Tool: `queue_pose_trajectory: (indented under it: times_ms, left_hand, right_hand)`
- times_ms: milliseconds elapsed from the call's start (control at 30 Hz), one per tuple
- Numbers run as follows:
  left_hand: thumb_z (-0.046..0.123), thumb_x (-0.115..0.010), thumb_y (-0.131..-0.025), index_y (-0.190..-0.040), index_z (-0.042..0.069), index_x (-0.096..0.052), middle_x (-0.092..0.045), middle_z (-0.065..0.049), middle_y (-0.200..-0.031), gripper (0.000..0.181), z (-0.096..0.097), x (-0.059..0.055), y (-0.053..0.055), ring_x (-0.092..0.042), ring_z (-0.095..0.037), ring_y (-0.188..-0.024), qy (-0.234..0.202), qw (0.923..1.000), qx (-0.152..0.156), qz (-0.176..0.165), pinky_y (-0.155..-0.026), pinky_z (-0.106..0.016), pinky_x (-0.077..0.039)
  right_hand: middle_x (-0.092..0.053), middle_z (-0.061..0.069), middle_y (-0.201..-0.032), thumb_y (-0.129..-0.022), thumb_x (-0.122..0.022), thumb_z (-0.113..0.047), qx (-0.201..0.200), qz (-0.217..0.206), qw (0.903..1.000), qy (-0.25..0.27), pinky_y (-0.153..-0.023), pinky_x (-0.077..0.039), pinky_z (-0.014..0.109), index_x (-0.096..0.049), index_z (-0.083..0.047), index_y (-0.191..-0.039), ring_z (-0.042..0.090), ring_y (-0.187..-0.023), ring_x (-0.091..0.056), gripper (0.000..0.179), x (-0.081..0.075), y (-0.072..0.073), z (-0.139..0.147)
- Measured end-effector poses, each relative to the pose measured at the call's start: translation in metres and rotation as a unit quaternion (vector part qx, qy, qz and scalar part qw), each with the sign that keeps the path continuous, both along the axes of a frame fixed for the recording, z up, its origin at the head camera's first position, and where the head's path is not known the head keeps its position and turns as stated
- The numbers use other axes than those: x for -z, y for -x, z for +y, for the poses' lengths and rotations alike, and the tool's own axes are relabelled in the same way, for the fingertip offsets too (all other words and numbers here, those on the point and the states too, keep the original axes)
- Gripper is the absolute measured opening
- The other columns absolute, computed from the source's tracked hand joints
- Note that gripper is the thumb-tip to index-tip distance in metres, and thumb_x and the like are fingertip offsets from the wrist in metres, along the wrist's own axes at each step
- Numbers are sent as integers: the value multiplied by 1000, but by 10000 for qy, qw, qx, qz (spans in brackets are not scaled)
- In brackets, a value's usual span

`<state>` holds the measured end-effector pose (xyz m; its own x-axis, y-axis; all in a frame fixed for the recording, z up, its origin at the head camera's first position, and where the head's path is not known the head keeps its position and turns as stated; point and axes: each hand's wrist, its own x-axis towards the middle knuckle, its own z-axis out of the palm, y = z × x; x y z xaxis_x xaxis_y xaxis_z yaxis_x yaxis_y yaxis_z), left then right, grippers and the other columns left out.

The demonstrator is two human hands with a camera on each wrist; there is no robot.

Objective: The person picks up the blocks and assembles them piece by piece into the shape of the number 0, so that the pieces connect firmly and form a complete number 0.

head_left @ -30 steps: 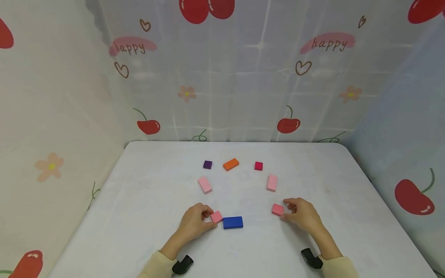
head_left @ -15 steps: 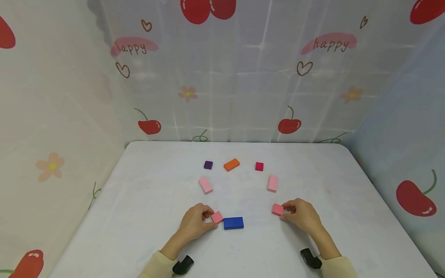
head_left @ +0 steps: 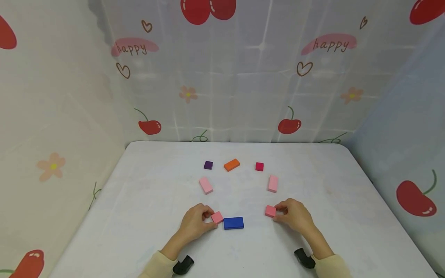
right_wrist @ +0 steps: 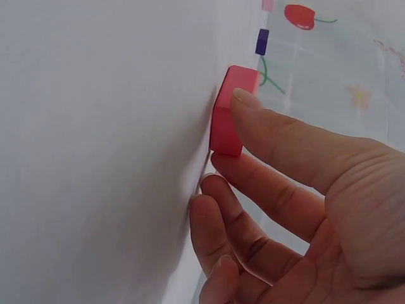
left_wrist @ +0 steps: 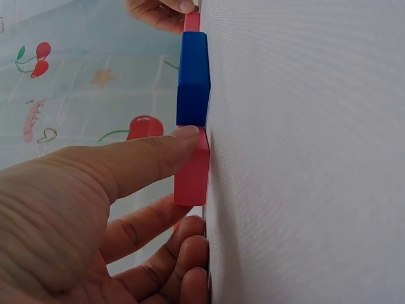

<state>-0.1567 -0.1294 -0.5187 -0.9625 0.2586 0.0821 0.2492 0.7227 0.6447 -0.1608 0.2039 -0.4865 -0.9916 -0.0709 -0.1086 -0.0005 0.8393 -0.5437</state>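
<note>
Between thumb and fingers, my left hand [head_left: 194,222] pinches a pink block [head_left: 217,217] lying on the white table. One corner of that block meets the left end of a blue rectangular block [head_left: 233,223]; the left wrist view shows the pink block [left_wrist: 192,174] against the blue block [left_wrist: 193,79]. To the right, apart from the blue block, my right hand [head_left: 294,216] pinches a second pink block [head_left: 270,211]. In the right wrist view the thumb lies over this pink block [right_wrist: 228,130], which is at the table surface.
Farther back on the table [head_left: 156,193] lie two light pink blocks, one left [head_left: 206,185] and one right [head_left: 272,183]. Behind them are a purple block [head_left: 208,165], an orange block [head_left: 231,165] and a red block [head_left: 259,166]. A printed curtain [head_left: 229,77] hangs beyond the table.
My right hand has closed its fingers on the right pink block and moved it left, nearer the blue block. The left hand and its pink block stay nearly still.
</note>
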Motion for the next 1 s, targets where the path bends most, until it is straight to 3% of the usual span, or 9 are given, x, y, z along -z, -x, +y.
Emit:
queue_pose_trajectory:
  times_ms: [567, 1000]
  left_hand:
    - [24, -88, -69, -90, 13, -72, -53, 6, -75, 29, 0, 1, 1, -43, -4, -67, 59, 9999, 52, 88, -62, -20, -36]
    - [23, -88, -69, -89, 12, -71, -53, 5, -75, 28, 0, 0, 0, -43, -4, -67, 26, 9999, 46, 125, -61, -20, -36]
  right_hand:
    - [-60, -1, -80, -69, -87, -16, -263, 173, 9995, -15, -66, -41, 29, -77, -8, -95, 14, -73, -49, 29, 5, 0, -42]
    - [-59, -2, -79, -69, -87, -17, -419, 201, 9989, -29, -66, -40, 29, -77, -10, -94, 13, -72, -49, 28, 2, -2, -58]
